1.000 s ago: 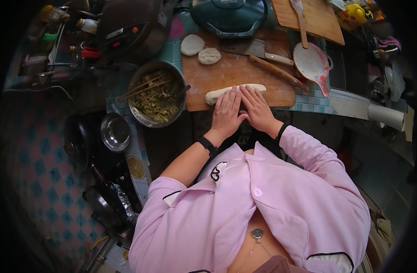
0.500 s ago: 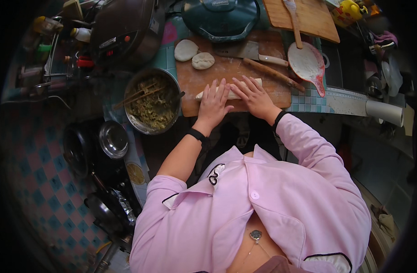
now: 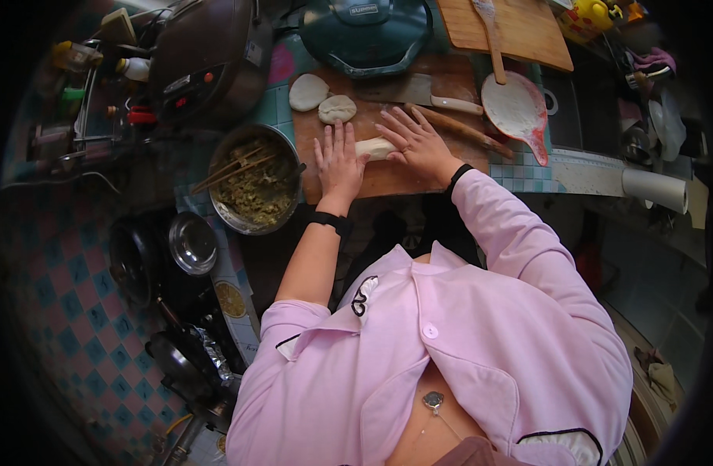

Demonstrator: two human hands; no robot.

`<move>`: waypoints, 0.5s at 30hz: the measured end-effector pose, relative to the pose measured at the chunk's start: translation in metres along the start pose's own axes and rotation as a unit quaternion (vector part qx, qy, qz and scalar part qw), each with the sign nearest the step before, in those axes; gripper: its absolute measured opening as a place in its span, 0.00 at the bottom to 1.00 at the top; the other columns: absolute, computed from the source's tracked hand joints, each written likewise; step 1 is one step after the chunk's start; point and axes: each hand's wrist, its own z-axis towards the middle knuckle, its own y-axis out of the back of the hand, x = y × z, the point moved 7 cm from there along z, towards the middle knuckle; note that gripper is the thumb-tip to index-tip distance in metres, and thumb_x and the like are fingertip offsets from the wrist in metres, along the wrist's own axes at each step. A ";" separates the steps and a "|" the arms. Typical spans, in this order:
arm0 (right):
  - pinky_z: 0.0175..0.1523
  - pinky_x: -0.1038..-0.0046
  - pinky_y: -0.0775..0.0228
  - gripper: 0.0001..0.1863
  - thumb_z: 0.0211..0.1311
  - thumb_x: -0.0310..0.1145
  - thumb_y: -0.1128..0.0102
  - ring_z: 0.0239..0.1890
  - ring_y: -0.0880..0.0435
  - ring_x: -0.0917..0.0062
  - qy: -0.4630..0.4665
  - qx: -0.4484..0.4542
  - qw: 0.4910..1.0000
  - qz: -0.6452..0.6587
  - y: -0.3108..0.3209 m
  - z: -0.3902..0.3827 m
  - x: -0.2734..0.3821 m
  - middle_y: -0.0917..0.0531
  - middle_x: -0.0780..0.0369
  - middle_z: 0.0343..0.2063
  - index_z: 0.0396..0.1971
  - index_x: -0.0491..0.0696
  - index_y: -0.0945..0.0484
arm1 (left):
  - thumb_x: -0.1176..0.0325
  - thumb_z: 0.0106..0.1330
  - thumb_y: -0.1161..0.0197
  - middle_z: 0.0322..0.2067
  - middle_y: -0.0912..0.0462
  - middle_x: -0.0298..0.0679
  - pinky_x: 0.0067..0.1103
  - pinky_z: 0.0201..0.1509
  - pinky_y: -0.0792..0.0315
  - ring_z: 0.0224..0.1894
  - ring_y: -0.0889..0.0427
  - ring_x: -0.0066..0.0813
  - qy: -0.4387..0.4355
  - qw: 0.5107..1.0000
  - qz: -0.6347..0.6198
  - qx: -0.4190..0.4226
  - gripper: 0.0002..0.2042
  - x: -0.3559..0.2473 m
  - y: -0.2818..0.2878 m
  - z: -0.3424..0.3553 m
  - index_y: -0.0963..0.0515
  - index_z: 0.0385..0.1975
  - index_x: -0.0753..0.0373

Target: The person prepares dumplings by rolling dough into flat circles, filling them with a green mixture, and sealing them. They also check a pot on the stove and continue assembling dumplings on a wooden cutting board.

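Note:
A pale log of dough (image 3: 376, 149) lies across the wooden board (image 3: 403, 183), its middle showing between my hands. My left hand (image 3: 341, 165) rests palm down over the log's left end, fingers stretched out flat. Over the right end, my right hand (image 3: 423, 146) also lies flat with spread fingers. Both hands cover the ends of the dough. Two rounded dough pieces sit just beyond my left fingertips: a smooth one (image 3: 308, 92) and a pleated one (image 3: 338, 109). Past my right hand are a wooden rolling pin (image 3: 457, 130) and a cleaver (image 3: 407, 90).
Left of the board stands a metal bowl (image 3: 216, 195) of greenish filling with chopsticks (image 3: 233, 170) in it. At the back are a dark cooker (image 3: 209, 66) and a green lidded appliance (image 3: 366, 35). A red-rimmed flour scoop (image 3: 514, 107) lies at right, near another wooden board (image 3: 531, 35).
My hands have moved apart, the left one leftward and the right one slightly up. More of the dough log's middle now shows between them. The whole view has shifted slightly.

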 end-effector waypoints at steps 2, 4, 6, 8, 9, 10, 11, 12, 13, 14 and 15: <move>0.78 0.57 0.64 0.38 0.64 0.54 0.48 0.77 0.51 0.64 -0.002 0.032 0.999 0.039 0.002 -0.026 0.009 0.43 0.61 0.74 0.72 0.57 0.41 | 0.54 0.66 0.39 0.73 0.44 0.45 0.46 0.75 0.55 0.74 0.46 0.48 -0.048 0.999 -0.011 0.017 0.37 -0.010 0.003 -0.019 0.44 0.72 0.60; 0.78 0.55 0.65 0.39 0.62 0.54 0.46 0.77 0.51 0.64 0.010 0.060 0.997 0.050 0.009 -0.057 0.019 0.45 0.62 0.74 0.72 0.56 0.42 | 0.53 0.61 0.33 0.73 0.47 0.45 0.48 0.75 0.55 0.74 0.48 0.52 -0.071 0.996 -0.013 0.060 0.42 -0.021 0.004 -0.049 0.46 0.73 0.59; 0.77 0.56 0.59 0.37 0.60 0.47 0.39 0.75 0.47 0.65 0.035 0.067 0.995 0.071 0.018 -0.075 0.022 0.42 0.62 0.73 0.69 0.56 0.37 | 0.53 0.58 0.30 0.74 0.49 0.46 0.49 0.75 0.55 0.74 0.49 0.55 -0.075 0.991 0.017 0.109 0.45 -0.031 0.004 -0.073 0.47 0.73 0.59; 0.76 0.57 0.55 0.33 0.61 0.40 0.40 0.74 0.44 0.63 -0.016 0.017 0.997 0.076 0.033 -0.075 -0.001 0.40 0.60 0.72 0.68 0.54 0.35 | 0.52 0.56 0.29 0.74 0.49 0.48 0.50 0.75 0.55 0.74 0.49 0.58 -0.067 0.995 0.007 0.077 0.46 -0.040 0.011 -0.071 0.46 0.72 0.60; 0.75 0.58 0.52 0.32 0.61 0.37 0.40 0.73 0.42 0.62 -0.037 -0.014 0.996 0.081 0.041 -0.072 -0.015 0.39 0.59 0.72 0.67 0.54 0.33 | 0.53 0.55 0.28 0.74 0.49 0.48 0.50 0.75 0.55 0.74 0.49 0.56 -0.050 0.996 0.005 0.073 0.46 -0.045 0.011 -0.065 0.46 0.72 0.60; 0.72 0.60 0.44 0.28 0.59 0.29 0.43 0.68 0.34 0.60 -0.070 -0.082 0.993 0.053 0.054 -0.066 -0.035 0.32 0.56 0.67 0.63 0.50 0.29 | 0.53 0.55 0.28 0.73 0.48 0.48 0.49 0.75 0.55 0.74 0.48 0.54 -0.033 0.997 0.003 0.070 0.46 -0.051 0.011 -0.057 0.45 0.71 0.60; 0.69 0.61 0.40 0.26 0.58 0.27 0.43 0.64 0.29 0.60 -0.105 -0.113 0.988 0.026 0.060 -0.060 -0.053 0.28 0.55 0.62 0.59 0.48 0.27 | 0.53 0.54 0.27 0.72 0.45 0.48 0.47 0.75 0.53 0.73 0.46 0.52 -0.060 0.996 -0.005 0.058 0.46 -0.063 0.012 -0.047 0.44 0.71 0.61; 0.66 0.62 0.36 0.23 0.57 0.26 0.43 0.60 0.25 0.61 -0.142 -0.142 0.980 -0.003 0.066 -0.055 -0.069 0.23 0.55 0.56 0.55 0.47 0.24 | 0.53 0.52 0.26 0.71 0.42 0.48 0.45 0.74 0.51 0.72 0.43 0.49 -0.088 0.995 -0.013 0.047 0.46 -0.075 0.013 -0.034 0.43 0.70 0.61; 0.63 0.62 0.33 0.21 0.56 0.25 0.43 0.56 0.24 0.60 -0.154 -0.106 0.982 -0.012 0.062 -0.047 -0.082 0.21 0.55 0.53 0.53 0.47 0.24 | 0.54 0.51 0.25 0.69 0.39 0.48 0.42 0.74 0.49 0.71 0.41 0.47 -0.116 0.992 -0.021 0.035 0.46 -0.086 0.014 -0.023 0.42 0.69 0.62; 0.60 0.62 0.31 0.20 0.56 0.23 0.44 0.53 0.22 0.60 -0.168 -0.066 0.983 -0.023 0.057 -0.040 -0.094 0.20 0.56 0.50 0.51 0.46 0.23 | 0.54 0.50 0.25 0.66 0.36 0.47 0.40 0.72 0.46 0.68 0.37 0.45 -0.125 0.990 -0.019 0.054 0.46 -0.095 0.010 -0.012 0.40 0.68 0.62; 0.57 0.62 0.29 0.18 0.55 0.21 0.44 0.50 0.21 0.60 -0.181 -0.027 0.983 -0.033 0.052 -0.033 -0.105 0.19 0.56 0.46 0.48 0.46 0.23 | 0.55 0.49 0.24 0.63 0.33 0.46 0.37 0.70 0.43 0.65 0.33 0.43 -0.134 0.988 -0.016 0.073 0.45 -0.104 0.006 -0.002 0.38 0.67 0.62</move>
